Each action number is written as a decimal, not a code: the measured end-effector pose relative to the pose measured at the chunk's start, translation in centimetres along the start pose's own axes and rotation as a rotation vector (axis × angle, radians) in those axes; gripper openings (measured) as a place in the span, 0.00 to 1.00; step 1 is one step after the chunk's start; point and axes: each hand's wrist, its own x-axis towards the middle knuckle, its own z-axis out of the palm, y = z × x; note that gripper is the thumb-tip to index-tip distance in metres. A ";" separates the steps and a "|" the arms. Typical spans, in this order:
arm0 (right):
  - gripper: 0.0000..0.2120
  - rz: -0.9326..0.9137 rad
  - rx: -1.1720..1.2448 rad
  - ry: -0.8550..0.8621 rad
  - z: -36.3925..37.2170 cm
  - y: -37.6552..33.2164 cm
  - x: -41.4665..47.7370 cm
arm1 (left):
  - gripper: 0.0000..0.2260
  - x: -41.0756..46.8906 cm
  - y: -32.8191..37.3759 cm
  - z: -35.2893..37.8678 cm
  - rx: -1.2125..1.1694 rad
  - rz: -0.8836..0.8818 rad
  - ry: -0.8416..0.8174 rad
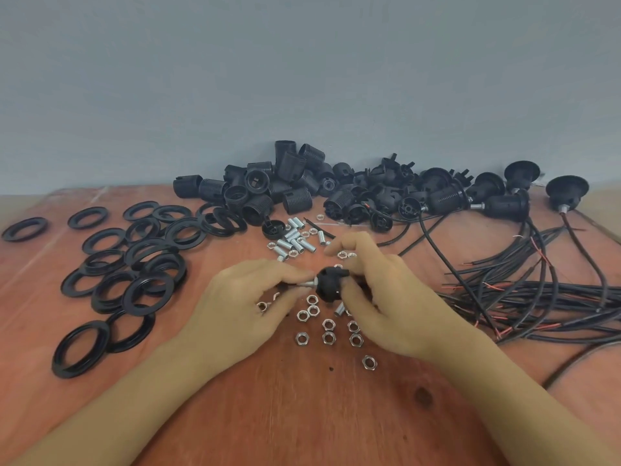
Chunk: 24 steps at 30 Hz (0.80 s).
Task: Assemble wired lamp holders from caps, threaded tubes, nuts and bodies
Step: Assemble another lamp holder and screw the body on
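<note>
- Cap (331, 284), black, one piece: held just above the table (302, 415) at the middle of your view, between your two hands.
- Threaded tube (307, 283), silver, one piece: it sticks out of the cap toward 9 o'clock.
- Left hand (255, 290): your thumb and fingertips are pinched on the tube's free end.
- Right hand (379, 297): your thumb and curled fingers grip the cap from 3 o'clock; the index finger is lifted clear above it.
- Nuts (328, 338), silver, hexagonal, loose lot: scattered on the table at 6 o'clock from the cap, a few partly under your hands.
- Threaded tubes (295, 238), small heap mixed with more nuts: at 12 o'clock from the cap, near your fingertips.
- Bodies (285, 183), black, ribbed, large pile: at 12 o'clock, against the wall (302, 79).
- Rings (148, 294), black, flat, many, some overlapping: spread from 9 to 10 o'clock.
- Wired holders (504, 205), a few: at 2 o'clock, at the right end of the pile.
- Cables (537, 297), black with red cores showing, a loose bundle: at 3 o'clock, well apart from the cap.
</note>
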 end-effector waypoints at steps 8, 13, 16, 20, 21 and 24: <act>0.14 0.127 -0.151 0.181 -1.7 2.0 0.1 | 0.11 0.5 -1.1 -1.2 0.269 0.072 0.162; 0.17 0.068 -0.040 0.177 -1.3 1.9 0.0 | 0.09 0.5 -1.1 -1.2 0.211 0.123 0.095; 0.18 0.058 0.030 0.179 -1.7 2.3 0.0 | 0.05 0.7 -0.9 -1.5 0.040 0.025 0.064; 0.17 0.046 0.113 0.168 -1.7 2.3 -0.1 | 0.06 0.7 -0.5 -1.2 -0.351 -0.243 -0.039; 0.17 0.046 0.137 0.166 -1.7 2.2 -0.1 | 0.06 0.6 -0.4 -1.0 -0.458 -0.302 -0.051; 0.18 0.025 0.117 0.160 -1.7 1.9 -0.1 | 0.05 0.5 0.2 -0.7 -0.465 -0.348 -0.084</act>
